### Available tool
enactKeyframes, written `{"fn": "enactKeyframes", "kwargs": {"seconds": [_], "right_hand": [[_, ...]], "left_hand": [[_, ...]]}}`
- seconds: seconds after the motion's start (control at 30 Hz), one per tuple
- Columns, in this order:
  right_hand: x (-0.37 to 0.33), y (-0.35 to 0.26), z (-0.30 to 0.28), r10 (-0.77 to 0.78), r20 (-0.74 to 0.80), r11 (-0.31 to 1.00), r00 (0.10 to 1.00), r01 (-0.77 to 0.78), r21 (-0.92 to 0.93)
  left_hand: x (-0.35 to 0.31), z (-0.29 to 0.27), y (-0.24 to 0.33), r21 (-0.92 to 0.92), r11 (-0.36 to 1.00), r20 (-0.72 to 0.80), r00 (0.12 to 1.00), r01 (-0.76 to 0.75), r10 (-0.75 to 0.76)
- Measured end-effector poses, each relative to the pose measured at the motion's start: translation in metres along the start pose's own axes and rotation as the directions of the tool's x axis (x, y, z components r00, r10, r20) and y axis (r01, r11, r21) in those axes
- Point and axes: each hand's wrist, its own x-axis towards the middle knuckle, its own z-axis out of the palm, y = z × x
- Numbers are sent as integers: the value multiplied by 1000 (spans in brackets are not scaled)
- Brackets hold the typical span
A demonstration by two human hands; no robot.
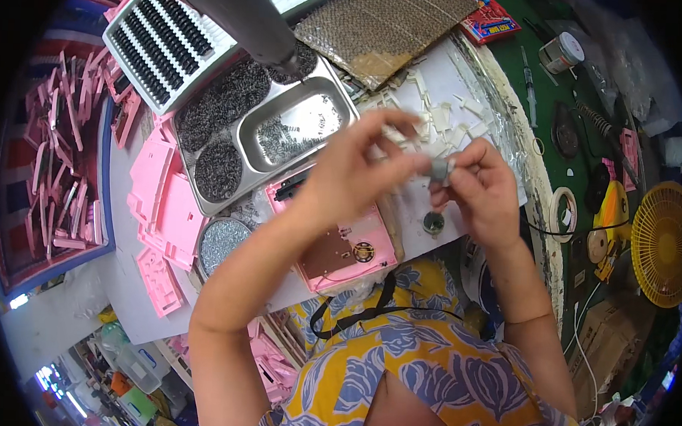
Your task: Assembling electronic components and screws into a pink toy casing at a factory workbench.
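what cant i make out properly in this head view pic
- Small grey piece: head view, blurred and partly covered at the fingers of the left hand and right hand; exact shape unclear.
- Pink casing: head view, partly hidden by the left forearm.
- Dark hanging tool: head view, upper end cut off by the top edge.
- Small dark parts: head view, too small to count.

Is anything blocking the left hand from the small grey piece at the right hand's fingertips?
Nothing visible stands between the left hand and the small grey piece at the right hand. They look very close, though blur hides whether they touch.
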Motion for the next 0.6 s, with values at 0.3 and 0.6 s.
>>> {"fn": "enactKeyframes", "kwargs": {"seconds": [0.3, 0.6], "right_hand": [[-5, -10, -43, 203, 79, 928, 976, -217, 302], [-30, -30, -48, 208, -67, 902, 976, -218, -374]], "left_hand": [[132, -63, -35, 903, 332, 89, 873, -274, 480], [123, -52, -22, 882, 160, 181, 631, -443, 754]]}}
